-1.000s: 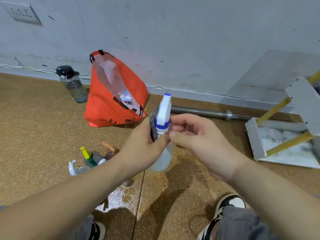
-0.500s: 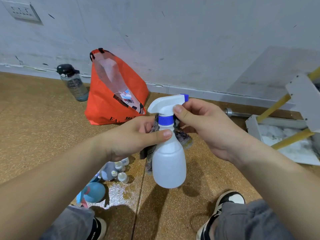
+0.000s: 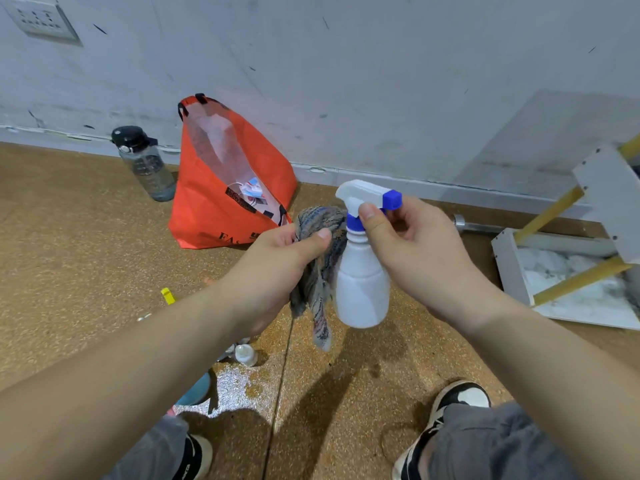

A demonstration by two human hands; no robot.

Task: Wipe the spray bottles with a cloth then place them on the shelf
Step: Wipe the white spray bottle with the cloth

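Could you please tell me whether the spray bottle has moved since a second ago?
Yes, the spray bottle shifted slightly right, away from the orange bag.

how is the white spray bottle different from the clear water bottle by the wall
The opaque white plastic spray bottle has a white trigger head with a blue collar and nozzle; the see-through grey water bottle has a black lid. The right hand holds the spray bottle in the air by its neck; the water bottle stands untouched on the brown floor. Both are roughly upright.
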